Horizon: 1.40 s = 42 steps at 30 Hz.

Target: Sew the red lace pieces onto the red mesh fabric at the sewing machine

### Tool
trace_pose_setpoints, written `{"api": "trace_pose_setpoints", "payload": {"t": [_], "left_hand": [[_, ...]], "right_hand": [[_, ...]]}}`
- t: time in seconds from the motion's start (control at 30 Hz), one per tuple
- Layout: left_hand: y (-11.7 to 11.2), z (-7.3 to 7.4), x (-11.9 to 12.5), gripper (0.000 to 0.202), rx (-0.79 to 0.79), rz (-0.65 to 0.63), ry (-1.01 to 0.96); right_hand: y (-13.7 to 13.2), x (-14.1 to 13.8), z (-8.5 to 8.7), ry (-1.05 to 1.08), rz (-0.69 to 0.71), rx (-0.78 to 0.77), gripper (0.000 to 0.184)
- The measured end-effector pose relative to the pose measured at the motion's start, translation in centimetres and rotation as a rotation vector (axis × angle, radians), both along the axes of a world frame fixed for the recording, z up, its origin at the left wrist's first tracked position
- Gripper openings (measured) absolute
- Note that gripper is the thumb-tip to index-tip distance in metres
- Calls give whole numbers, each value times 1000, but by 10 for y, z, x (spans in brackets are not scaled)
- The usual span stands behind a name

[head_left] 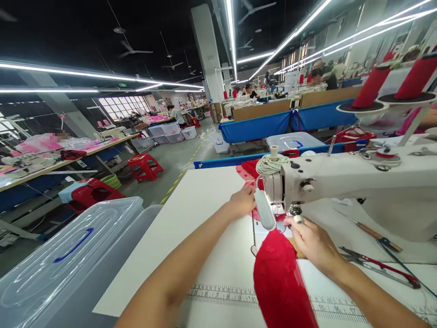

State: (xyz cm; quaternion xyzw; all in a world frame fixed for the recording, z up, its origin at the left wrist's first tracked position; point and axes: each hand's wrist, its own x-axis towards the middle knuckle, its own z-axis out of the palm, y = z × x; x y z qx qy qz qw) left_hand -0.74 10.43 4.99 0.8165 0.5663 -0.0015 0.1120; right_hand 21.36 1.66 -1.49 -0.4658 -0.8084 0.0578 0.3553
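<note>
A long piece of red fabric (280,278) runs from the table's near edge up under the head of a white sewing machine (327,171), with more red cloth bunched behind it. Left of the machine head, my left hand (243,201) grips the fabric; its fingertips are partly hidden. My right hand (311,238) is closed beside the needle area, thumb and forefinger pinching at the fabric's right edge. A pale oval lamp (265,209) hangs in front of the needle and hides part of the stitching spot.
Red-handled snips (382,266) and a wooden-handled pointed tool (375,234) lie right of my right hand. A ruler strip (225,296) crosses the table's front. Red thread cones (370,89) stand above the machine. A lidded plastic bin (75,250) sits left; co-workers are farther back.
</note>
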Motion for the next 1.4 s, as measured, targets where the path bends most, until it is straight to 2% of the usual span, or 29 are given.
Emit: {"api": "trace_pose_setpoints", "payload": {"t": [0.1,0.2,0.4,0.5,0.6,0.7,0.77,0.9,1.0,1.07,1.13,1.17,1.27,1.33,1.4], "left_hand": [[-3,-8,4,27,-55,129,68],[-3,-7,-6,28,-71,183,41],[6,-1,-50,29,76,298,-181],[7,-2,-67,32,149,415,-187],[-3,-1,-72,28,178,493,-161],[-33,1,-60,44,223,476,-151],[-66,0,-46,53,239,368,-153],[-143,-12,-18,32,145,128,-224],[-186,-22,-9,24,87,138,-284],[-204,-29,-6,29,79,197,-306],[-214,-34,-3,23,70,221,-355],[-217,-35,-1,17,51,210,-395],[-223,-33,7,17,-114,146,-653],[-224,-28,12,20,-347,163,-1009],[-222,-21,18,27,-628,255,-1420]], "right_hand": [[-2,-2,3,-28,7,-29,33],[-4,-4,6,-22,6,-44,33],[-6,-7,11,-8,2,-42,34],[-7,-7,13,-19,2,-49,34],[-9,-7,14,-35,1,-58,34],[-10,-7,14,-43,-8,-67,35],[-10,-6,14,-49,-11,-61,36],[-17,0,21,-111,-46,-43,34],[-41,7,35,-79,-8,-57,30],[-67,12,46,33,105,-182,27],[-96,15,53,149,216,-359,23],[-111,17,55,136,274,-451,23],[-145,25,51,51,370,-617,23],[-159,31,41,-15,394,-695,22],[-167,34,28,-101,423,-804,20]]}}
